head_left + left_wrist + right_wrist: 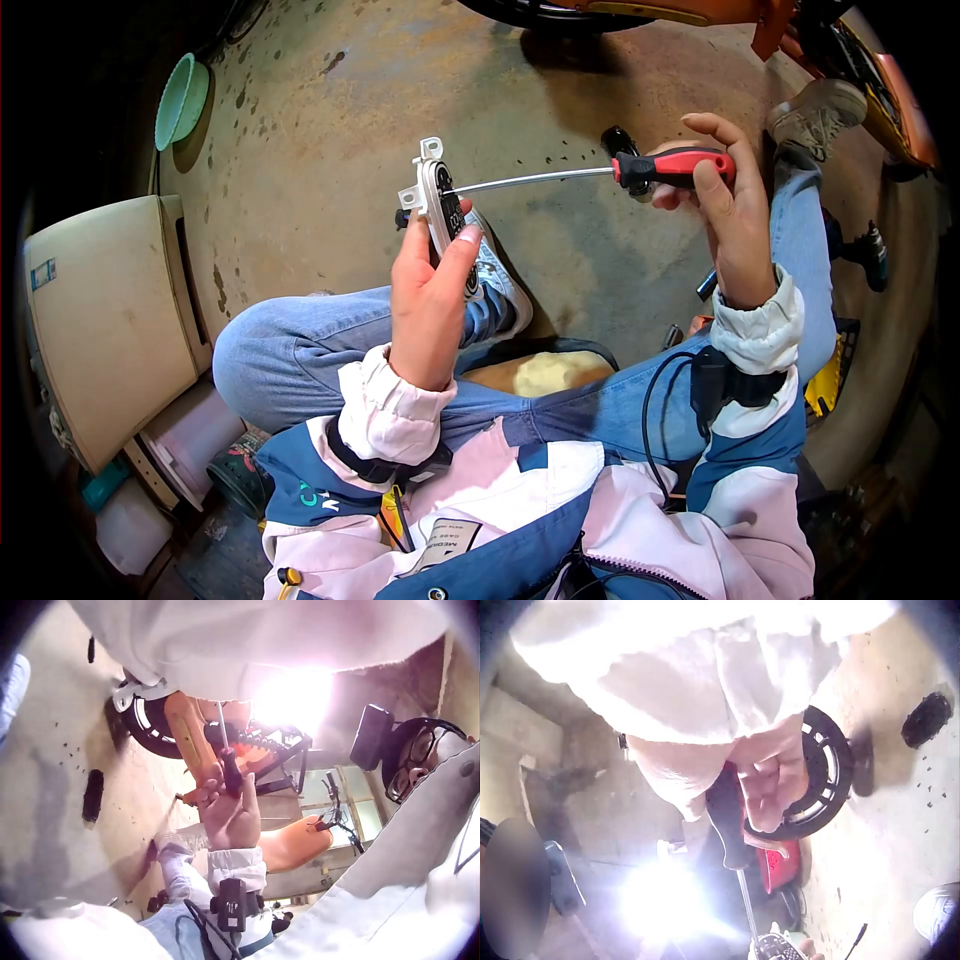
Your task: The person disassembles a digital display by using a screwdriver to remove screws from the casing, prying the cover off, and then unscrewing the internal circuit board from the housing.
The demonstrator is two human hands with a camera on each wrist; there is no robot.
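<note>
My left hand (428, 315) holds a narrow oval device (434, 205) with a white casing, white mounting tabs and a black face, thumb on one side and fingers on the other. A screwdriver (680, 167) with a red and black handle lies in my right hand (735, 205), gripped between thumb and fingers. Its long metal shaft runs left, and the tip meets the device's black face near the upper end. In the right wrist view the device (778, 948) shows at the bottom edge, at the end of the shaft. The left wrist view hides the device behind the sleeve.
An orange motorbike (660, 10) stands ahead. On the concrete floor lie a black ridged object (618, 140) and a drill (872, 255) at right. A green basin (182, 105) and a large beige box (110, 320) stand left. My bent legs frame the work.
</note>
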